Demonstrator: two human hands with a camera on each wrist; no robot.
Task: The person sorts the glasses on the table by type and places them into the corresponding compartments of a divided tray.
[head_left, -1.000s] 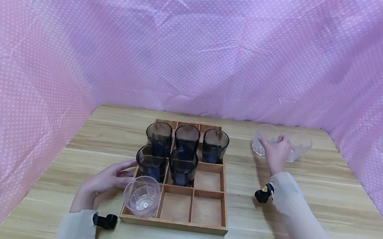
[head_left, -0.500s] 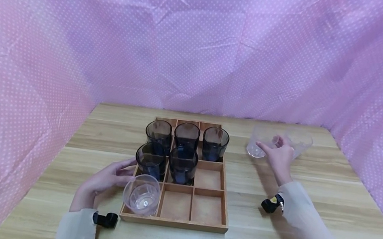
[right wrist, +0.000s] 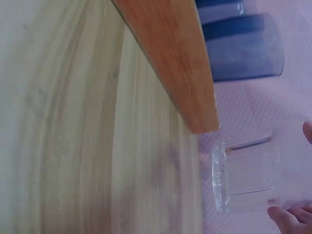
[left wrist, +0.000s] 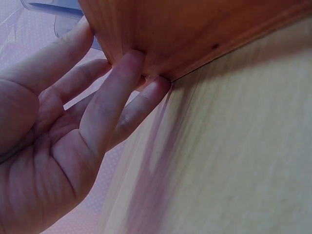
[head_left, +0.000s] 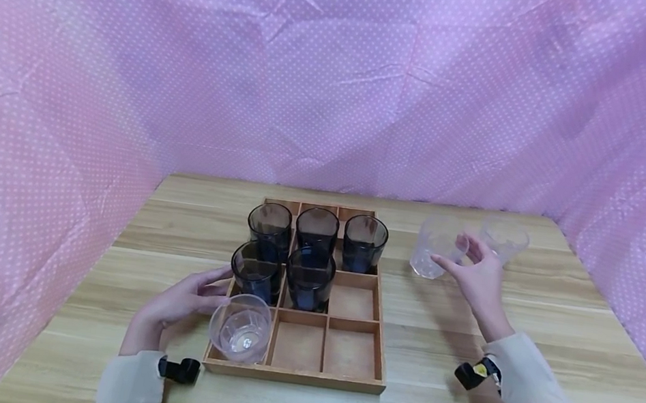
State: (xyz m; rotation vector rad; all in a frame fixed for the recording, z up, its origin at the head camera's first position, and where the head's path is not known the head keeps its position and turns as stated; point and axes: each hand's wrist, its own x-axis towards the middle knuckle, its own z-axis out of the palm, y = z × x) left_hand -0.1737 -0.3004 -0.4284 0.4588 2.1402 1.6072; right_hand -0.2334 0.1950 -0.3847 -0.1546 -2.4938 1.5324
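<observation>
My right hand [head_left: 481,279] grips a clear tumbler [head_left: 431,248] between thumb and fingers, to the right of a wooden compartment tray [head_left: 292,377]. In the right wrist view the tumbler's thick base [right wrist: 219,178] points toward the tray side, clear of the tabletop. Fingertips of my left hand [head_left: 179,302] rest against the tray's left outer wall [left wrist: 161,39], fingers loosely extended. Another clear tumbler [head_left: 238,338] stands in the front-left compartment. Several dark tumblers [head_left: 309,282] fill compartments behind it, among them one at the right [head_left: 363,245].
One more clear tumbler [head_left: 505,239] stands on the wooden table [head_left: 567,318] at the back right, behind my right hand. Bare compartments [head_left: 350,348] show at the tray's front middle, front right and right side. Pink dotted cloth [head_left: 338,93] encloses the table's back and sides.
My right hand has drawn the clear tumbler away from the other one, lifting it and coming slightly nearer. My left hand has stayed against the tray.
</observation>
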